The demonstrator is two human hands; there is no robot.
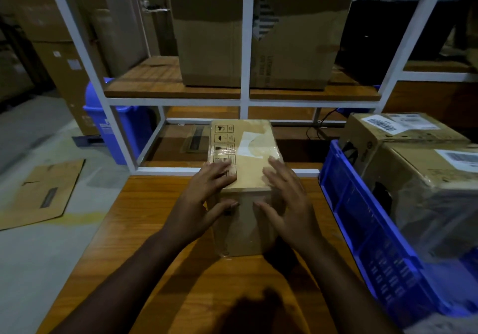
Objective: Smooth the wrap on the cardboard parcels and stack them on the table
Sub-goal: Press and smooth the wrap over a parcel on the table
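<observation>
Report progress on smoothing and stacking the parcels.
Done: one wrapped parcel stands on the table. In hand: left hand and right hand press flat on its near top edge. Left: parcels in the blue crate; no stack yet.

Dim room, white shelving (245,49), seemingly concrete floor (31,256).

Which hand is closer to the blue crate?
Right. The right hand rests on the wrapped parcel on the side toward the blue crate; the left hand rests on the parcel's far side.
</observation>
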